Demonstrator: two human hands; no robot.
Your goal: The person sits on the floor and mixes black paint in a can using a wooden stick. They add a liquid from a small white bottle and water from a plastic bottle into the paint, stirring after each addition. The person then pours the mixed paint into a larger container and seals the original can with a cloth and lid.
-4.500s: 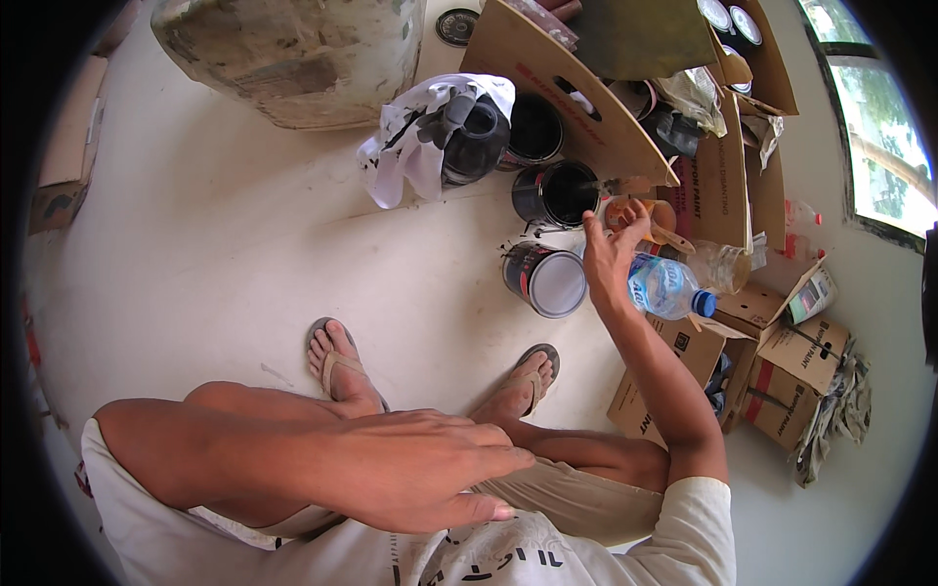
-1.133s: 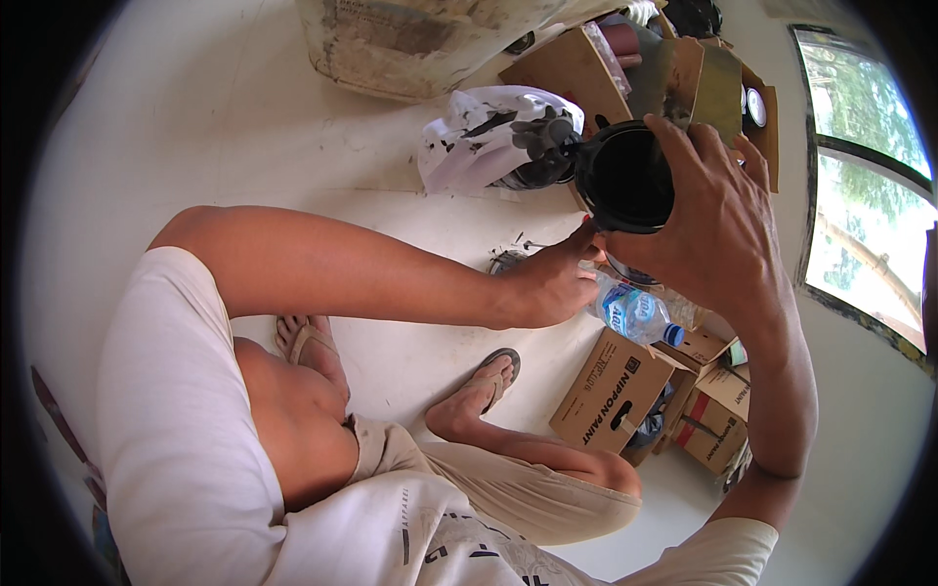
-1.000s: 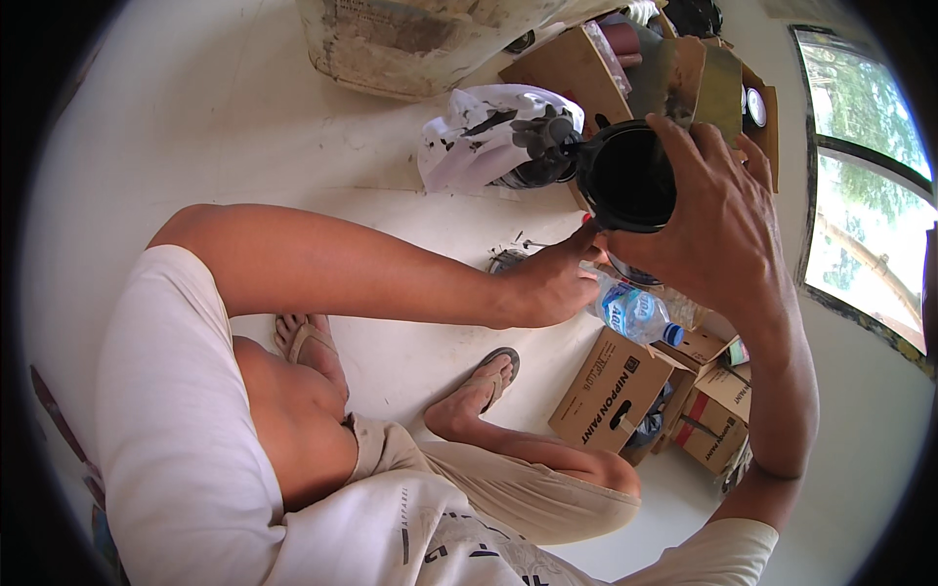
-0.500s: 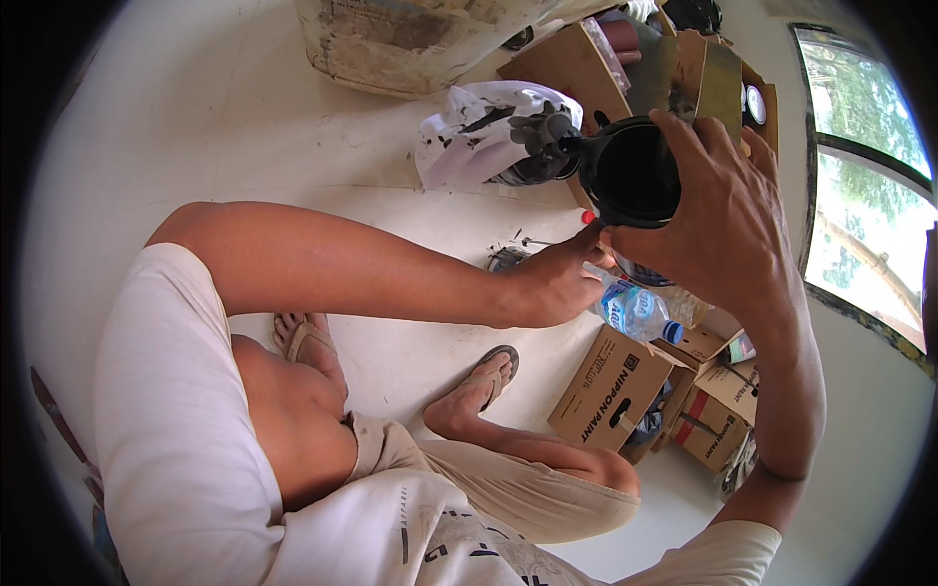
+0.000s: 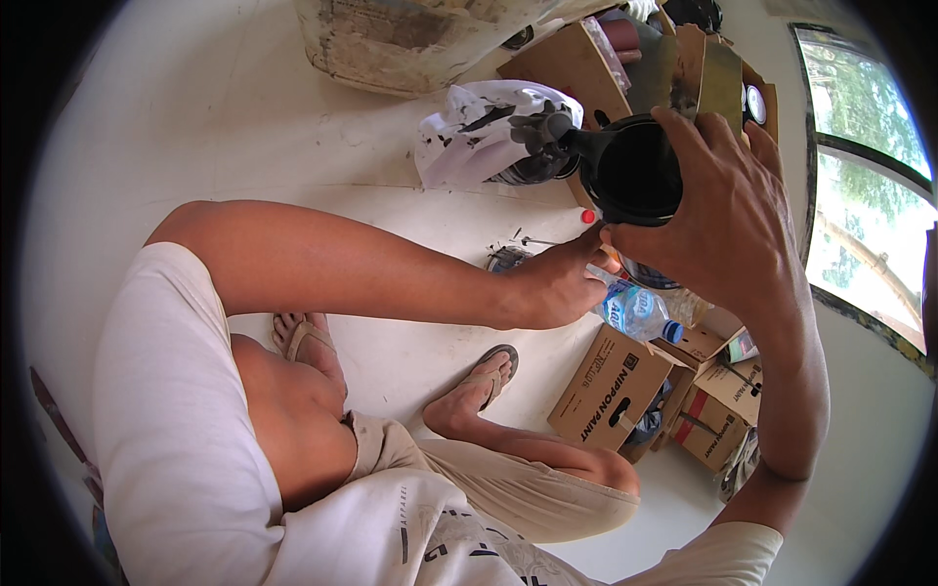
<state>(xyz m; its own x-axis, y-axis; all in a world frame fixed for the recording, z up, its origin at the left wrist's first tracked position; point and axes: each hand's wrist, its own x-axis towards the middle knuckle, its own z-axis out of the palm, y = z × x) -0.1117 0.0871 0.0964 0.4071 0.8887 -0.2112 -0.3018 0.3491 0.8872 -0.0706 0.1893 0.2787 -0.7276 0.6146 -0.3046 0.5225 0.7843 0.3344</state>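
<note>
A tilted can with a glossy black inside is held up in front of me. My right hand spans its right side, thumb at the near edge and fingers over the far rim. Below the can, my left hand has its fingers curled against the near side. Dark liquid reaches from the can's left lip toward a dark-smeared, lumpy grey thing, whose kind I cannot make out. Beside that lies a white cloth with black stains. A clear plastic bottle with a blue cap is just beyond my left hand.
Cardboard boxes stand at the right, and a larger open box with rolls sits at the far side. A stained tub is at the top. A red cap lies on the pale floor. Windows line the right wall.
The can and my right hand have shifted very slightly, with the can's tilt about the same. My left hand has barely moved.
</note>
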